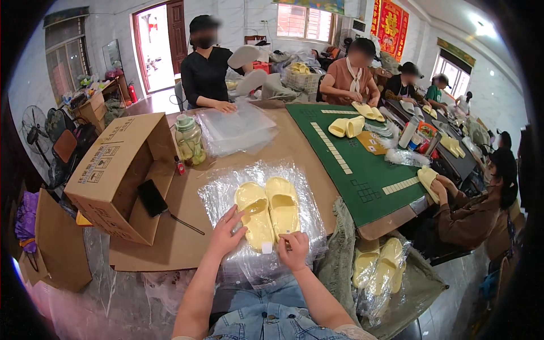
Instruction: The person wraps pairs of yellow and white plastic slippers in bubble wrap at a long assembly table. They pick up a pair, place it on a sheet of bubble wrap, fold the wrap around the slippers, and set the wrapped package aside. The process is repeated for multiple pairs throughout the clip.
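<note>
A pair of pale yellow slippers (283,207) lies side by side on a stack of clear plastic bags (218,190) in front of me, toes pointing away. My left hand (228,231) is open, its fingers spread along the outer side of the left slipper. My right hand (294,250) is closed, with curled fingers at the heel of the right slipper; whatever they pinch is hidden. A white label (266,247) sits at the left slipper's heel, close to my right fingertips. Beside those fingers, a small dark mark shows on the right heel.
To the left stand an open cardboard box (116,170), a phone (152,198) and a glass jar (190,141). Bagged slippers (388,266) lie in a sack at my right. Co-workers surround a green-topped table (323,153); one person (207,73) handles plastic sheets opposite me.
</note>
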Motion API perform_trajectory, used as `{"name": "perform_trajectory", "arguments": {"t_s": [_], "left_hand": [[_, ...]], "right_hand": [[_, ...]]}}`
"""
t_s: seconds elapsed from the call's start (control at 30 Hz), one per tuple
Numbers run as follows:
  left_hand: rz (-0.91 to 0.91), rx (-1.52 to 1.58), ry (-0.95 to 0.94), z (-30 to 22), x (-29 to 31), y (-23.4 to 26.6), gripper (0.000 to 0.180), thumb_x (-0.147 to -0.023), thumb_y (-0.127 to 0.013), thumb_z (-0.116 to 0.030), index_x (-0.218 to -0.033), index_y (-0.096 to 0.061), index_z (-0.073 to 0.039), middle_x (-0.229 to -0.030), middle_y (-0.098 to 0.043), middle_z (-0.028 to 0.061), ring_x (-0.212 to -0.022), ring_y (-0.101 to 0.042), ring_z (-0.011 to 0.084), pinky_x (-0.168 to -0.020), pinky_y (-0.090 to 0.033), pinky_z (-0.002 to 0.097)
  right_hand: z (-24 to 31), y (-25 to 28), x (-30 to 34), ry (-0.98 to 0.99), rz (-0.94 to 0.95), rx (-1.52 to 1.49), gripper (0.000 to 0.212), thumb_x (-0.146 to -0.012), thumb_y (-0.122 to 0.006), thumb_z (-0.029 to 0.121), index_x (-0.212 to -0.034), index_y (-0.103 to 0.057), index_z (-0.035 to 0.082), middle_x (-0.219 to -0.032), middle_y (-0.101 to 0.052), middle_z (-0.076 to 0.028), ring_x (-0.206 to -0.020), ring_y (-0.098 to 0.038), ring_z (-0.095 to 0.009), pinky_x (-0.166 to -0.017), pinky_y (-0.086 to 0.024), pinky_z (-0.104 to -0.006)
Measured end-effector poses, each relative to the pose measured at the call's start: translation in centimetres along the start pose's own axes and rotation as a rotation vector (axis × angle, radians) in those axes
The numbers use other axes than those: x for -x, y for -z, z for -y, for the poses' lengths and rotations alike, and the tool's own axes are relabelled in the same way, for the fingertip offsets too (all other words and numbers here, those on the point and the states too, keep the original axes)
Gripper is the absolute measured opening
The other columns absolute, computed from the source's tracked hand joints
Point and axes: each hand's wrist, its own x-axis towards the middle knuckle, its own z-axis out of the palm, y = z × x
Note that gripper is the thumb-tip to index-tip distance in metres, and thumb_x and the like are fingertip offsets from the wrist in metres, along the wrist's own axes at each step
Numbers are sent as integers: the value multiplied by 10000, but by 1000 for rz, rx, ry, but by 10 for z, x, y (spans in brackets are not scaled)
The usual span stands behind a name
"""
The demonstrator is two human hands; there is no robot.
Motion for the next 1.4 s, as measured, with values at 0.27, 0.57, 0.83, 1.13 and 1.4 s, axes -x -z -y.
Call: {"name": "perform_trajectory", "arguments": {"t_s": [0.27, 0.57, 0.83, 1.13, 1.4], "left_hand": [[14, -20, 27, -1, 0, 0, 554, -881, -743, -277, -1415, -608, -223, -1552, -470, 147, -1372, -502, 353, -1115, -440, 431], [33, 34, 54, 0, 1, 1, 554, -888, -733, -244, -1425, -596, -221, -1574, -444, 149, -1405, -464, 352, -1149, -399, 433], [44, 9, 61, -4, 0, 2, 556, -886, -732, -244, -1425, -594, -224, -1569, -449, 152, -1398, -474, 353, -1143, -406, 436], [19, 15, 26, 0, 0, 0, 548, -891, -724, -286, -1420, -601, -212, -1560, -452, 171, -1388, -482, 365, -1133, -422, 435], [27, 8, 36, -3, 0, 2, 541, -890, -726, -269, -1412, -605, -200, -1558, -452, 180, -1381, -487, 372, -1127, -426, 439]], "right_hand": [[0, 3, 1, -23, 27, -21, 91, -805, -712, 72, -883, -722, 118, -803, -608, -53, -779, -566, -267, -747, -423, -404], [4, 3, -1, -25, 19, -20, 98, -797, -716, 53, -874, -717, 114, -806, -613, -55, -775, -563, -265, -742, -427, -396], [1, 3, 1, -29, 25, -20, 110, -795, -725, 55, -883, -719, 121, -808, -613, -51, -770, -564, -262, -733, -431, -395], [1, 4, 0, -20, 28, -17, 105, -796, -721, 49, -879, -719, 114, -805, -607, -56, -773, -562, -265, -736, -433, -395], [1, 4, 0, -16, 20, -23, 100, -798, -721, 49, -878, -720, 110, -797, -606, -53, -775, -564, -263, -738, -435, -394]]}}
